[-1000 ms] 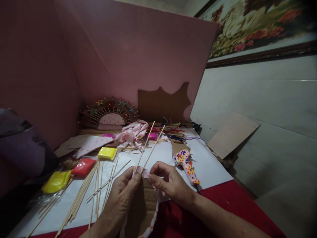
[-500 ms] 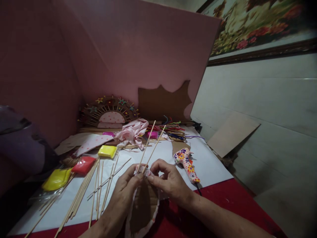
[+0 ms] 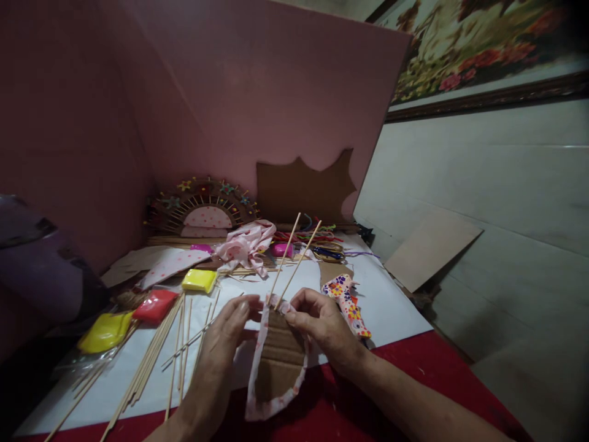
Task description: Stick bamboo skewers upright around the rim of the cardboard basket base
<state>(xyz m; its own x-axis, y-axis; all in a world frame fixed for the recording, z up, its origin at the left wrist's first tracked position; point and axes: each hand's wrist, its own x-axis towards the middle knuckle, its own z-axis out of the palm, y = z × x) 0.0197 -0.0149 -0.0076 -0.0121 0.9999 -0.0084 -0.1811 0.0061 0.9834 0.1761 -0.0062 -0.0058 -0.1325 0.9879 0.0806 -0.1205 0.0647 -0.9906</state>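
My right hand (image 3: pixel 324 325) pinches the upper right edge of a half-round cardboard piece (image 3: pixel 280 350), whose rim is wrapped in white cloth with pink spots. Two thin wooden sticks (image 3: pixel 298 264) stand up from its narrow top end, side by side and slightly apart. Close to the left edge of the piece is my left hand (image 3: pixel 221 344), its fingers loosely curled and apart, with nothing seen in them. Just beyond my right hand a flower-patterned glue gun (image 3: pixel 348 304) lies on white paper.
Wooden sticks (image 3: pixel 150 356) and yellow and red packets (image 3: pixel 156 306) lie on the left. Behind are crumpled spotted cloth (image 3: pixel 246 245), scissors (image 3: pixel 329 252) and a decorated cardboard fan (image 3: pixel 207 205). A cut cardboard sheet (image 3: pixel 304 190) leans on the pink board (image 3: pixel 257 92).
The cardboard piece with its sticks has moved right and slightly up, showing more of its brown face. My left hand has let go of its top end; the right still grips it.
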